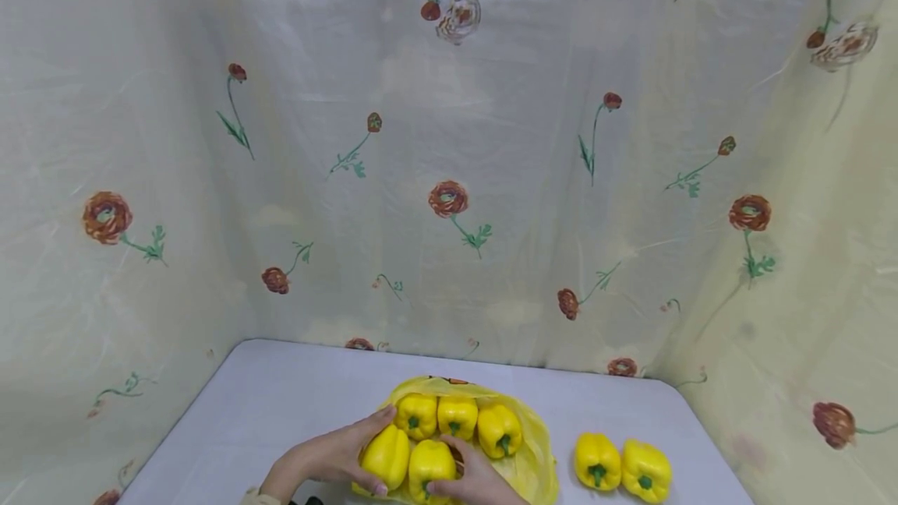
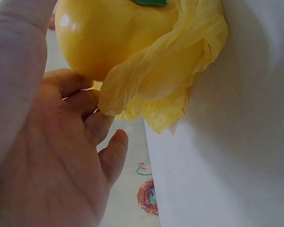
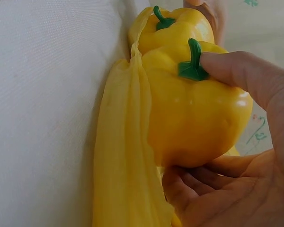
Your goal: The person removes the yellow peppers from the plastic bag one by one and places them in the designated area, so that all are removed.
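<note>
A yellow plastic bag (image 1: 539, 458) lies spread on the table with several yellow bell peppers in it. My left hand (image 1: 337, 450) grips the front-left pepper (image 1: 386, 456), thumb at the front and fingers behind. In the left wrist view, the bag's crumpled edge (image 2: 151, 56) partly covers a pepper (image 2: 104, 38) beside the fingers. My right hand (image 1: 477, 474) holds the pepper next to it (image 1: 429, 464). Seen from the right wrist, the thumb (image 3: 236, 71) touches this pepper's green stem (image 3: 194, 61), and the other fingers curl under its side. Three more peppers (image 1: 457, 415) sit behind these two.
Two more yellow bell peppers (image 1: 598, 460) stand side by side on the white table (image 1: 309, 380), right of the bag. Flower-printed curtains (image 1: 491, 139) hang behind the table and along both sides. A small dark object (image 1: 312, 500) shows at the bottom edge near my left wrist.
</note>
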Tool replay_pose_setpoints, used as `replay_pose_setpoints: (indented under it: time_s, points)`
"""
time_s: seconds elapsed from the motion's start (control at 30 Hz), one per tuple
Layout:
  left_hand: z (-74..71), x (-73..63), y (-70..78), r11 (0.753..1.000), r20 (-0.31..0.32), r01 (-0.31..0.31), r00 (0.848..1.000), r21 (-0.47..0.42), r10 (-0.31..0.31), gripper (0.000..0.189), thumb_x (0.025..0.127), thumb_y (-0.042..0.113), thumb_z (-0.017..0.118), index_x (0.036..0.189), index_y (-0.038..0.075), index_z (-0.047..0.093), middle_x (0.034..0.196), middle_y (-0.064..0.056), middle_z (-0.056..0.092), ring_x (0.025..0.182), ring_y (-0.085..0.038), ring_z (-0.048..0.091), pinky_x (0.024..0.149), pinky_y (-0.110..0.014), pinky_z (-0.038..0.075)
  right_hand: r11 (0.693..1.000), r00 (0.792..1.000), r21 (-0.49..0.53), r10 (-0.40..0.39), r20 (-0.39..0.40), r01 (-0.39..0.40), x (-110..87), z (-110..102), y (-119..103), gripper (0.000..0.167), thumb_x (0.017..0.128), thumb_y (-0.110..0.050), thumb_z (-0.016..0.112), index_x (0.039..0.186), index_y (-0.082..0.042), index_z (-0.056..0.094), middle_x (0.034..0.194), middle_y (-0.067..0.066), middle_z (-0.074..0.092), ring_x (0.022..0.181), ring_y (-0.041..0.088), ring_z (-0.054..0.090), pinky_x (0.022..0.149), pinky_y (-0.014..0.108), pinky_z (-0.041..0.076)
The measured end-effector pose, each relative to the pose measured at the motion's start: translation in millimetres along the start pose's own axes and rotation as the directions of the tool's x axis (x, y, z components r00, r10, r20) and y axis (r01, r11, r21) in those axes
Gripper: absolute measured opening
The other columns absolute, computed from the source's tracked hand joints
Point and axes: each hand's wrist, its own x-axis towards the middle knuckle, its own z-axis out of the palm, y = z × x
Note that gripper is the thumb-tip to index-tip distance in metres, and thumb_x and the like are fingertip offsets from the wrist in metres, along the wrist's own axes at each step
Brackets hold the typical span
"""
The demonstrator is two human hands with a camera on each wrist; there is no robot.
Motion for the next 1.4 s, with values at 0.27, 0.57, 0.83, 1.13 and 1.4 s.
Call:
replay_pose_setpoints:
  time_s: [0.27,0.57,0.83,1.13,1.4]
  points:
    - [0.0,-0.7,-1.7,1.0,-0.012,-0.008,1.0,0.027,0.008,0.107,0.077,0.052,0.075,0.155,0.01,0.016,0.162,-0.013,0.016,0.146,-0.037,0.022,0.114,-0.057,0.028,1.0,1.0,0.007,0.028,-0.013,-0.028,-0.8,-1.0,-1.0,0.084,0.079,-0.027,0.079,0.144,0.001,0.035,0.145,0.026,0.041,0.131,0.042,0.043,0.102,0.06,0.041]
    - [0.0,-0.7,-1.9,1.0,-0.006,-0.004,1.0,0.018,0.004,0.107,0.077,0.053,0.074,0.155,0.01,0.015,0.162,-0.013,0.015,0.146,-0.037,0.021,0.114,-0.058,0.027,1.0,1.0,0.022,0.01,0.007,-0.01,-3.2,-2.3,0.2,0.084,0.08,-0.027,0.079,0.145,0.001,0.034,0.146,0.024,0.04,0.133,0.043,0.039,0.106,0.062,0.035]
    - [-0.5,-1.7,-1.0,1.0,-0.017,-0.004,1.0,0.018,0.005,0.107,0.077,0.051,0.076,0.155,0.009,0.016,0.162,-0.013,0.015,0.146,-0.037,0.022,0.114,-0.057,0.026,1.0,1.0,0.006,-0.001,0.002,0.001,-8.8,-7.5,-0.3,0.084,0.08,-0.03,0.079,0.146,-0.001,0.035,0.146,0.027,0.039,0.134,0.045,0.038,0.106,0.063,0.033]
    - [0.3,-1.3,-0.7,1.0,-0.012,-0.005,1.0,-0.003,0.005,0.107,0.077,0.051,0.076,0.155,0.009,0.015,0.162,-0.014,0.015,0.146,-0.038,0.022,0.114,-0.058,0.027,1.0,1.0,0.007,-0.011,0.014,0.011,-18.2,-13.8,-5.7,0.085,0.081,-0.034,0.078,0.146,-0.001,0.034,0.147,0.026,0.038,0.135,0.046,0.036,0.107,0.064,0.032]
    - [0.5,1.1,-4.0,1.0,-0.012,0.008,1.0,0.009,-0.008,0.109,0.076,0.052,0.076,0.155,0.01,0.015,0.162,-0.013,0.015,0.146,-0.037,0.022,0.114,-0.058,0.027,0.999,0.999,0.032,0.03,-0.011,-0.029,-24.8,-19.6,-8.7,0.088,0.077,-0.034,0.081,0.146,-0.004,0.035,0.147,0.024,0.039,0.134,0.044,0.037,0.107,0.062,0.033]
